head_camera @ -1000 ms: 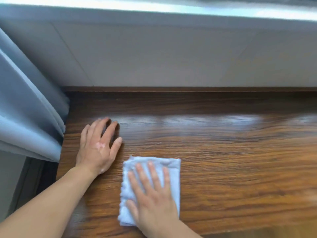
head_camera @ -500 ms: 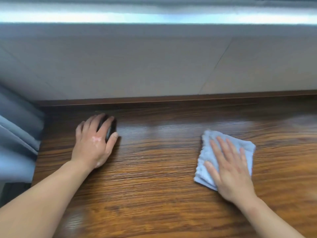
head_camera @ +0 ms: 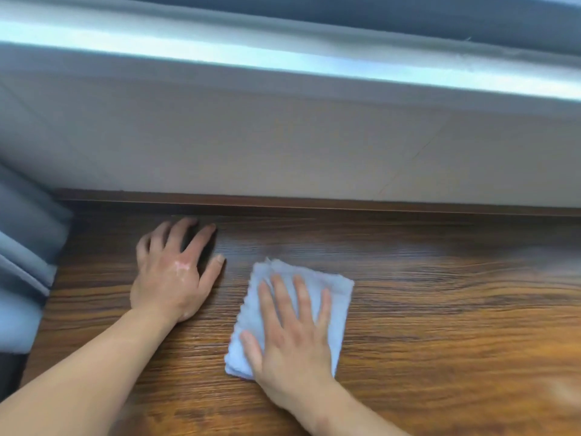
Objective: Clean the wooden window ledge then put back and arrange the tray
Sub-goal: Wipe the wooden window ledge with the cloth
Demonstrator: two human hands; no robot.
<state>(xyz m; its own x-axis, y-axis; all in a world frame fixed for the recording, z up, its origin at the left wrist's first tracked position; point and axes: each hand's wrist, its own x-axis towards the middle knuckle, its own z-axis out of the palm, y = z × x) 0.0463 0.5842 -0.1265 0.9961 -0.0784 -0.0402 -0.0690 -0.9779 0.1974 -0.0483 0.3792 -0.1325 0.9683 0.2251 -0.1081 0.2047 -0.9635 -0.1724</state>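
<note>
Wood-grain window ledge [head_camera: 440, 309], dark brown, glossy in patches. Right hand [head_camera: 292, 338] lies flat with fingers straight, pressing a folded pale-blue cloth [head_camera: 339, 291] onto the ledge left of centre. Left hand [head_camera: 171, 278] rests just beside it, fingers spread, holding nothing. Grey curtain [head_camera: 25, 262] at far left. Tray not in view. Judgement: wiping under way, wiped extent unclear; returning and arranging the tray remains.

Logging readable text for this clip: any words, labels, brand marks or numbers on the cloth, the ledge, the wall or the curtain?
None can be read.
The light blue cloth under the right hand is plain.
The wooden ledge shows only grain.
The wall panel and the curtain carry no print.
</note>
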